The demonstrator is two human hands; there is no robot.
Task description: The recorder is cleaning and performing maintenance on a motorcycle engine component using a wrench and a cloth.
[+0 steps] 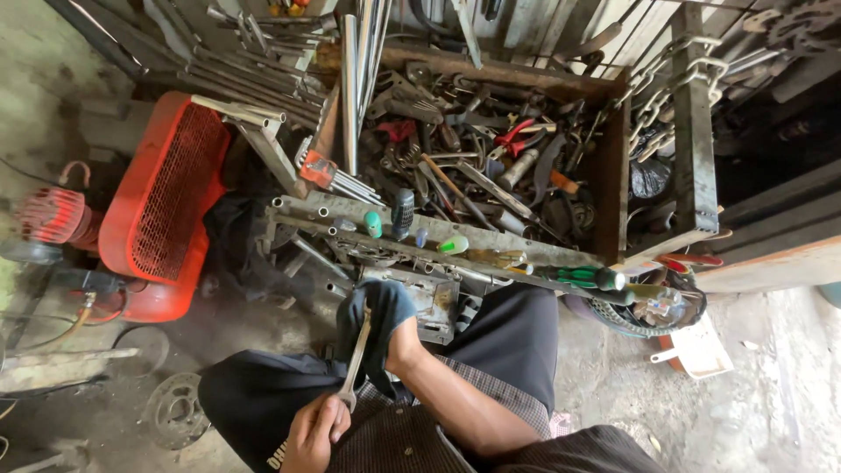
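Gripping a wrench [355, 366], left hand [317, 431] sits clenched; gloved right hand [385, 308], seemingly clenched, nears toolbox edge [455, 248].

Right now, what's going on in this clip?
A person crouches on a workshop floor in front of a rusty tool box crammed with pliers, screwdrivers and other hand tools. The left hand grips the lower end of a combination wrench, while the right hand, wrapped in a dark cloth, closes around its upper part, as if wiping it. A red air compressor sits to the left, and a green-handled screwdriver lies on the box's front ledge.
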